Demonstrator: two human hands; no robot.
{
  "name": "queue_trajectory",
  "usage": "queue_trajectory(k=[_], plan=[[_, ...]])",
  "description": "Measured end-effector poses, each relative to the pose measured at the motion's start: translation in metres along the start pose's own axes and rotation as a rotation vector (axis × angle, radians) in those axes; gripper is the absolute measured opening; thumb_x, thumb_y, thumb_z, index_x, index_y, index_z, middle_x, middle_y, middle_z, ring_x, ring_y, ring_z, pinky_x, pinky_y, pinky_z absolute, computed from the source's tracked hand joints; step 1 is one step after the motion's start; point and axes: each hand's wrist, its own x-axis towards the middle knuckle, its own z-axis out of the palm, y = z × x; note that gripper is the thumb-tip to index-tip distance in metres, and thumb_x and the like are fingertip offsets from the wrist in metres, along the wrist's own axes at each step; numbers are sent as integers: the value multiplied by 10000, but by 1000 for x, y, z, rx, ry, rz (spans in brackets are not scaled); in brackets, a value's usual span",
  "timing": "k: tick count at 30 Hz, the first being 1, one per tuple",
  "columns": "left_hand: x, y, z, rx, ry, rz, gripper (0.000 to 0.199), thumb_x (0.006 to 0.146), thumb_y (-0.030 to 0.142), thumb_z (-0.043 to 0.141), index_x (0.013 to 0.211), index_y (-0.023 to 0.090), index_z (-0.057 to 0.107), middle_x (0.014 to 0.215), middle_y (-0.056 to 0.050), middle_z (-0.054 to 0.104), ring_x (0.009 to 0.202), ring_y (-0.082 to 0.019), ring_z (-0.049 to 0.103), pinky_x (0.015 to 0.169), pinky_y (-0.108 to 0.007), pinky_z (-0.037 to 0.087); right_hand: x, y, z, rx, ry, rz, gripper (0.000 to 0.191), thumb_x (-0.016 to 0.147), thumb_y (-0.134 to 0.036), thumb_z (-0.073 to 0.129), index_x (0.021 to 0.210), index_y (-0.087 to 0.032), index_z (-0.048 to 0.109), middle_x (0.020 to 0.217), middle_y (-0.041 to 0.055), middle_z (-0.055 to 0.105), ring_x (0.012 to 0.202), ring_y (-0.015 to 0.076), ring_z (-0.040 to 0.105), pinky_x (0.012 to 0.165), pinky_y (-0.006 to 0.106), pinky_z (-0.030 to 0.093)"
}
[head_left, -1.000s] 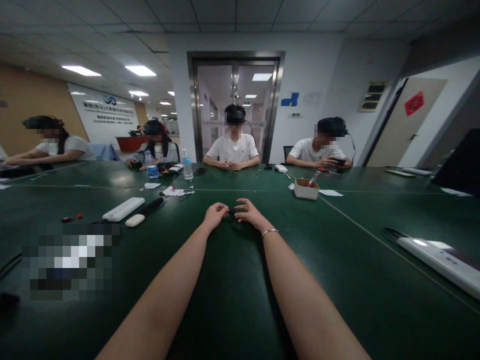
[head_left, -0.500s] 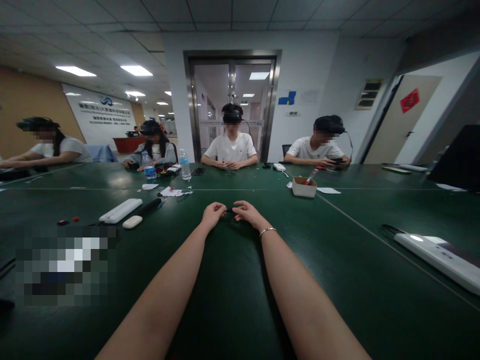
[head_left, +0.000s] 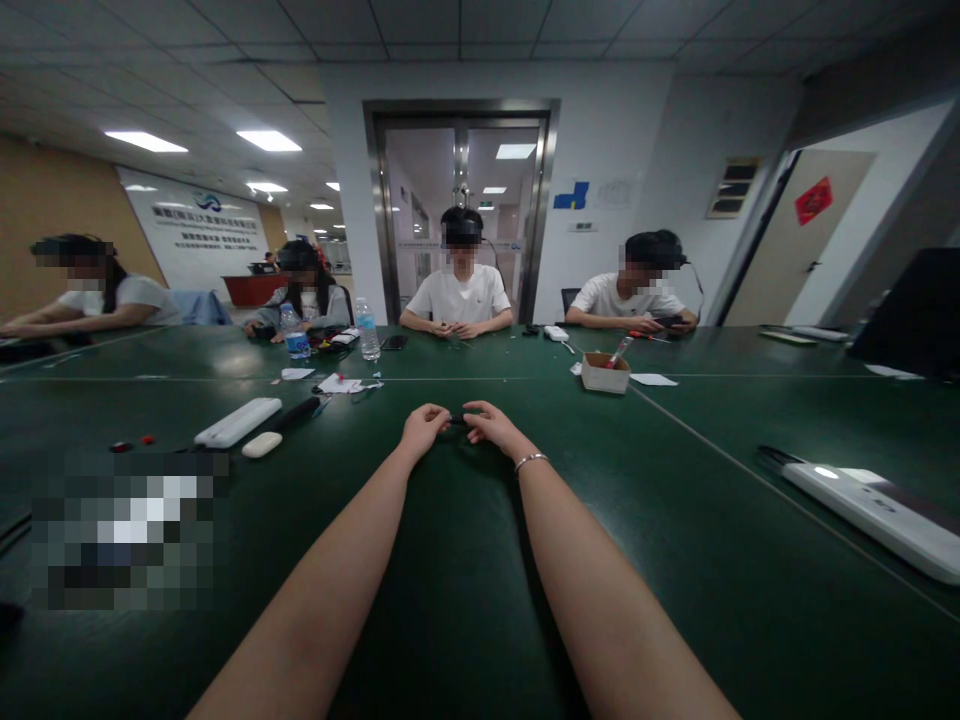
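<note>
Both my arms reach forward over the dark green table [head_left: 465, 580]. Between my fingertips is a small black object [head_left: 456, 420], too small to name. My left hand [head_left: 426, 432] pinches its left end, thumb and fingers together. On the other side, my right hand [head_left: 495, 428] has its thumb and index finger at the object's right end, the other fingers loosely curled. A silver bracelet [head_left: 531, 461] circles my right wrist. My fingers hide part of the black object.
To the left lie a white power bank [head_left: 238, 422], a white oval case [head_left: 262, 445] and a dark screwdriver-like tool [head_left: 300, 411]. A small box [head_left: 604, 375] stands ahead right; a long white device [head_left: 870, 515] lies far right. Water bottles [head_left: 367, 330] and several seated people [head_left: 459, 285] are across the table.
The whole view has shifted very slightly to the left. My hands keep nearly the same pose around the small black object.
</note>
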Motion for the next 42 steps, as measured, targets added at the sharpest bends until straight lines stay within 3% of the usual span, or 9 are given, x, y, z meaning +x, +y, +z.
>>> queue_trajectory(k=[4, 8, 15, 21, 27, 33, 38, 40, 42], plan=[[1, -2, -1, 9, -7, 22, 176, 658, 261, 683, 759, 135, 614, 664, -30, 640, 625, -126, 619, 625, -252, 486, 2, 3, -2, -15, -56, -15, 209, 800, -139, 521, 1008, -127, 528, 722, 31, 604, 463, 58, 558, 449, 168, 490], [1, -2, -1, 9, 1, 26, 178, 659, 262, 684, 764, 136, 616, 642, -24, 634, 611, -119, 613, 629, -252, 489, 0, 6, -5, 32, -49, -93, 503, 643, -18, 618, 1090, -205, 482, 956, 19, 584, 516, 36, 582, 518, 179, 528], [0, -1, -2, 11, -9, 33, 191, 667, 277, 679, 768, 130, 612, 679, -34, 641, 643, -126, 623, 650, -261, 499, 6, 7, -3, 10, -19, 5, 237, 797, -189, 558, 1025, -142, 513, 713, 18, 588, 485, 65, 573, 471, 177, 524], [0, -2, -3, -3, -10, 30, 208, 663, 282, 685, 783, 128, 613, 694, -41, 646, 649, -131, 630, 665, -278, 504, 0, 5, -5, 62, -59, -67, 487, 679, -24, 616, 1105, -211, 472, 923, 11, 575, 529, 42, 592, 521, 182, 544], [-2, 1, -1, -20, 1, 18, 190, 661, 257, 687, 769, 123, 608, 676, -33, 636, 629, -124, 625, 660, -276, 506, 0, 1, 0, -14, -25, 16, 212, 832, -164, 506, 1042, -137, 505, 717, 18, 584, 468, 50, 557, 459, 158, 504], [-1, 1, -1, -22, 1, 19, 195, 653, 258, 695, 765, 123, 610, 676, -34, 639, 630, -125, 625, 647, -267, 511, -2, 1, -2, -22, -53, -85, 499, 690, -34, 597, 1130, -230, 467, 982, 18, 554, 520, 23, 576, 501, 157, 518], [-1, 0, -2, -4, -4, 28, 196, 664, 265, 689, 776, 124, 614, 696, -44, 644, 643, -130, 629, 666, -281, 514, 1, 1, -1, -26, -31, 7, 281, 815, -167, 532, 1093, -163, 488, 764, 16, 570, 501, 56, 578, 470, 158, 508], [-1, 0, -2, -9, -4, 27, 194, 667, 266, 688, 777, 124, 613, 697, -43, 644, 645, -129, 629, 673, -283, 515, 1, 2, -1, -35, -50, -9, 248, 824, -158, 514, 1073, -166, 505, 792, 25, 584, 503, 51, 578, 468, 153, 507], [-1, -1, -2, -16, -7, 24, 194, 669, 265, 688, 781, 125, 612, 701, -44, 644, 645, -126, 628, 678, -283, 515, -1, 2, -3, -18, -71, -63, 340, 770, -106, 565, 1091, -198, 500, 928, 35, 586, 529, 39, 585, 482, 152, 516]])
